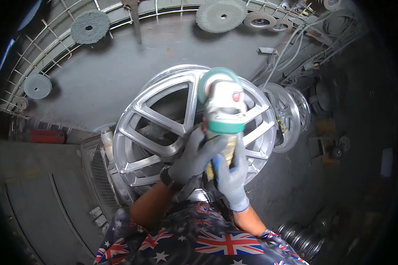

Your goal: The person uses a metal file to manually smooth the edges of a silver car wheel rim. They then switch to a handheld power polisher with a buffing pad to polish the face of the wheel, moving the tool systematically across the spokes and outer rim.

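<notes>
Both my hands wear grey gloves and are closed around the body of an angle grinder (226, 106), which has a pale head, a green band and a yellowish grip. My left hand (193, 158) wraps it from the left, and my right hand (232, 176) grips it from the right, lower down. At its far end, a green-rimmed disc (202, 88) appears in front of the upper rim. Beneath the tool is a silver alloy wheel (160, 119) with several spokes. Blur and overlap hide whether the disc touches the metal. My hands cover part of the wheel's hub.
Round grey pads (90, 27) and smaller discs (259, 20) hang on a wire rack (40, 48) along the far wall. Cables (292, 44) run down at the far right. More wheels (285, 117) stand to the right, and stacked dark rims (300, 240) lie at the lower right.
</notes>
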